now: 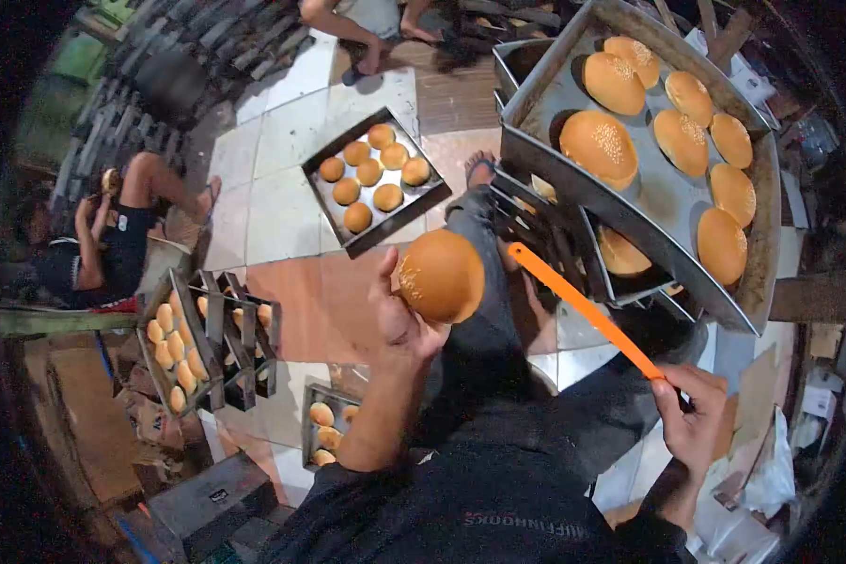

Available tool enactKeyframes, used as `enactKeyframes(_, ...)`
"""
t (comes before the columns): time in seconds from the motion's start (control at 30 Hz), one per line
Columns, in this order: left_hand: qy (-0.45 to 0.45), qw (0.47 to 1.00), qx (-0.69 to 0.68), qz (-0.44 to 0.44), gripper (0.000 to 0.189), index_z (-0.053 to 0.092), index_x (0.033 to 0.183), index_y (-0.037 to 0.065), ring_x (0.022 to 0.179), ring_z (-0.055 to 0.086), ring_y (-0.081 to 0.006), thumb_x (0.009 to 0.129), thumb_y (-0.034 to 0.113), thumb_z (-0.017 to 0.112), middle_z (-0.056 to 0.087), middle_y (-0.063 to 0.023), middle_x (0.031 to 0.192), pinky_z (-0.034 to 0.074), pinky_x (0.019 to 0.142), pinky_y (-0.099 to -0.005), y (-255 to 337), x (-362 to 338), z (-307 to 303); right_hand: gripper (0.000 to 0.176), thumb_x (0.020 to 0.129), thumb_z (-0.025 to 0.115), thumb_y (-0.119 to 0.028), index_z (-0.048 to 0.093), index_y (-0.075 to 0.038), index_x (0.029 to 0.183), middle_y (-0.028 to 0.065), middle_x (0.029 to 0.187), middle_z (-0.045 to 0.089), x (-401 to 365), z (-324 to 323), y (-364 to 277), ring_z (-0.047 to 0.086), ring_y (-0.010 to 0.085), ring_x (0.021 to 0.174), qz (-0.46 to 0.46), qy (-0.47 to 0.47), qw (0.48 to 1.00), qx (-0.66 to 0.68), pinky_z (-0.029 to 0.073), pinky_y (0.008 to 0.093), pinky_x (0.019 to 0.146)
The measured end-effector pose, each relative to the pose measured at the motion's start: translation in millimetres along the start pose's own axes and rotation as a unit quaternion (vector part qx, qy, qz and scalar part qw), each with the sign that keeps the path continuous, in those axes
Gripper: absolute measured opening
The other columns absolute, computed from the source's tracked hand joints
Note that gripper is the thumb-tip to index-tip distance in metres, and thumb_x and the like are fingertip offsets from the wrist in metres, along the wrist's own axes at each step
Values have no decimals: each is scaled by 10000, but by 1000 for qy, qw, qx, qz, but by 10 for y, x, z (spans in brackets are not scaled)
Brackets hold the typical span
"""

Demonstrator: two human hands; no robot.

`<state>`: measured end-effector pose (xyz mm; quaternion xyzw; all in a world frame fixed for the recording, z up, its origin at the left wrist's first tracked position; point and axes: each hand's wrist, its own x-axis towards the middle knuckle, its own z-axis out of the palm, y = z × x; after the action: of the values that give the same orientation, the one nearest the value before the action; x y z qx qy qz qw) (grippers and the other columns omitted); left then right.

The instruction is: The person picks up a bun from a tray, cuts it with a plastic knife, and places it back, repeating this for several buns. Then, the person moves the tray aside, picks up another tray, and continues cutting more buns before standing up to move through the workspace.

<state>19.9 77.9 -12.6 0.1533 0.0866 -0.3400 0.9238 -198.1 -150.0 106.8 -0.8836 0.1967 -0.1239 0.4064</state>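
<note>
Sesame bun (440,274), lower-left of bun tray (663,202): prob. soft, light, crushable, so cup underside. Left hand (399,315) fingers clamp it; right hand (691,423) fingers wrapped round orange knife (583,308).

There is only one view, from a camera worn on the person's head. It faces forward and steeply down, over the lap to the tiled floor (282,216). The left hand (399,315) and right hand (694,418) are near below it.
</note>
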Motion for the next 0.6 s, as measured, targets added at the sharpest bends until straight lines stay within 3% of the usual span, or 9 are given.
enactKeyframes(0.03,-43,999,-25,-6,508,515,1186,4,1083,569,-298,908,419,424,577,-164,1180,439,958,-458,-37,47,-119,94,750,659,-21,656,42,819,99,657,628,21,-18,-30,539,116,511,0,-3,1000,-20,389,227,475)
enactKeyframes(0.1,2,998,-56,-27,466,528,1167,15,1075,576,-296,914,395,433,586,-156,1167,451,945,-461,-120,-31,53,92,754,654,-23,656,43,817,100,669,636,-8,-23,-66,553,120,520,2,-10,999,-51,403,224,486)
enactKeyframes(0.13,43,996,-72,-41,425,540,1149,26,1066,584,-293,921,371,441,595,-148,1153,464,931,-463,-145,-60,123,95,767,655,-42,658,38,819,96,675,639,-35,15,-54,559,116,536,21,2,999,-26,408,223,495)
enactKeyframes(0.23,14,991,-130,-44,428,521,1181,29,1086,571,-279,939,364,409,584,-133,1178,457,939,-452,-306,-95,94,158,796,682,-139,658,13,832,68,703,649,-65,165,-48,541,84,566,107,6,990,96,414,221,516)
enactKeyframes(0.27,3,990,-140,-34,453,502,1208,27,1105,557,-271,949,377,374,573,-130,1198,447,952,-432,-363,-107,91,219,766,729,-168,647,3,874,38,734,635,-55,314,32,516,65,580,17,19,995,97,406,217,520)
enactKeyframes(0.4,-14,994,-111,-8,432,486,1228,33,1133,539,-253,967,346,344,563,-118,1217,427,976,-424,-491,-273,167,429,687,779,8,559,14,1056,30,912,576,82,990,-90,479,15,647,64,32,942,327,398,150,558)
enactKeyframes(0.47,-6,996,-82,28,462,396,1316,33,1190,493,-248,965,330,349,502,-121,1292,395,1013,-414,-522,-389,249,462,679,787,13,542,19,1071,62,969,599,151,1225,-156,552,34,731,101,43,913,393,438,144,605)
enactKeyframes(0.5,32,998,-28,48,543,255,1401,34,1266,411,-254,946,304,372,389,-126,1391,341,1054,-417,-522,-464,357,467,679,786,18,539,23,1075,62,978,599,191,1341,-184,538,22,699,77,59,906,413,426,142,576)
enactKeyframes(0.6,0,999,-3,38,635,147,1440,46,1306,353,-267,913,288,405,303,-123,1443,307,1072,-434,-486,-576,280,462,682,783,17,540,31,1075,61,986,603,254,1427,-211,520,13,663,58,60,888,451,417,145,553)
